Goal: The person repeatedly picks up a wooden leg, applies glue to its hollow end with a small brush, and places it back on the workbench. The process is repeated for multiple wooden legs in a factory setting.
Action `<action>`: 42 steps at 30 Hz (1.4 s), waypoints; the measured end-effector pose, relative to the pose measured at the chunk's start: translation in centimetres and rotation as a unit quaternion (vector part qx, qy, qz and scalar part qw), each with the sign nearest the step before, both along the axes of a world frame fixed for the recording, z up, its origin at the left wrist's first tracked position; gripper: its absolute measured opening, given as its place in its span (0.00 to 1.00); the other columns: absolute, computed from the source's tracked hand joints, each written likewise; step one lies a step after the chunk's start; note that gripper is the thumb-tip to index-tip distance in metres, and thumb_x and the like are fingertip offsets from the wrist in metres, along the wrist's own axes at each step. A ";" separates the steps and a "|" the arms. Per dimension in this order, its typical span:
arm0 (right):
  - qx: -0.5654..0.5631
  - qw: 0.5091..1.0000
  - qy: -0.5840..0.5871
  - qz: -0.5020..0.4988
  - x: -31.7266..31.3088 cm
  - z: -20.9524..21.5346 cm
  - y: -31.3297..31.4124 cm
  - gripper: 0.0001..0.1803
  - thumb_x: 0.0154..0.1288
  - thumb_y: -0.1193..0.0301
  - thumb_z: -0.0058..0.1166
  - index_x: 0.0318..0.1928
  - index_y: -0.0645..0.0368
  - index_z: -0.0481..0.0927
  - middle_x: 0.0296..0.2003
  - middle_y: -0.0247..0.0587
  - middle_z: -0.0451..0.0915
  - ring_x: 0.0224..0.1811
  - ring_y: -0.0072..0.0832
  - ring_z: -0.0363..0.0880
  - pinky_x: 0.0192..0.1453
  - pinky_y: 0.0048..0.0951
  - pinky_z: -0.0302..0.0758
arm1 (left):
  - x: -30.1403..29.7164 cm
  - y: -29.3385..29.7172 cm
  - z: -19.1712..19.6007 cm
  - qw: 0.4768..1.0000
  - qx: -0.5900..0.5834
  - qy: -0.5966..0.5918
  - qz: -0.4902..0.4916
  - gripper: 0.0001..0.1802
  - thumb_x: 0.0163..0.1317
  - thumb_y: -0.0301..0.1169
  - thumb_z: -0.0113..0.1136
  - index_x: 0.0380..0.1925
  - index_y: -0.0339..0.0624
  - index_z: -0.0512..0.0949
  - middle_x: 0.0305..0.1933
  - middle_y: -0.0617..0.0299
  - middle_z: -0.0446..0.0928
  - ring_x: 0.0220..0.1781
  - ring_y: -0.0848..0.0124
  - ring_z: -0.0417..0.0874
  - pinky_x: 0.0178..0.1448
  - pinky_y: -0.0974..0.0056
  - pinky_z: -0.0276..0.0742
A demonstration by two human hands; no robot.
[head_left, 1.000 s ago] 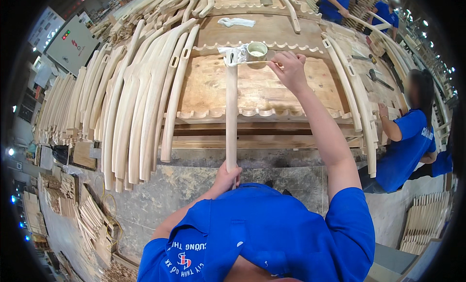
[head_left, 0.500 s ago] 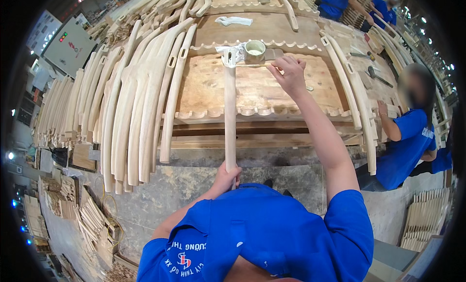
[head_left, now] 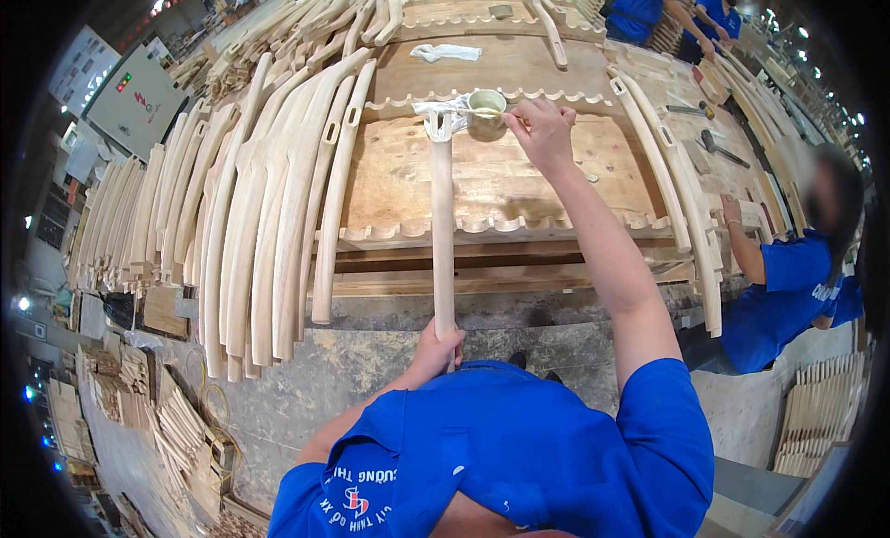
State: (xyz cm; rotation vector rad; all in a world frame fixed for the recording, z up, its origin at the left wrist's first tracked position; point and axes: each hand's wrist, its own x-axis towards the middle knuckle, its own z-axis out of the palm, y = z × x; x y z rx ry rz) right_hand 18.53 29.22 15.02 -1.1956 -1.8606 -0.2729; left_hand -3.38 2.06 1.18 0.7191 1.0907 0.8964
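My left hand is wrapped round the lower end of a pale wooden chair-leg-like piece, which points away from me over the table edge. At its far end is a slotted head. My right hand pinches a thin pale stick; its other end reaches over the slotted head. Just behind the stick stands a greenish cup, its contents too small to make out. A crumpled white cloth lies beside the cup, partly behind the slotted head.
Many curved wooden pieces lean in a row at left. More pieces lie at the table's right, near a hammer. Scalloped wooden rails cross the table. A co-worker in blue stands at right.
My right hand has shifted slightly up and left, lifting the stick from the front of the slotted head to above it. My left hand keeps its grip on the wooden piece.
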 end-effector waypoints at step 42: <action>0.012 1.000 0.028 0.006 -0.5 -0.7 -0.1 0.07 0.56 0.61 0.58 0.28 0.48 0.78 0.27 0.27 0.75 0.36 0.25 0.72 0.46 0.35 0.55 | 0.4 -0.2 0.4 1.000 -0.005 0.010 0.021 0.08 0.58 0.26 0.55 0.32 0.41 0.65 0.20 0.61 0.67 0.16 0.72 0.69 0.20 0.67 0.68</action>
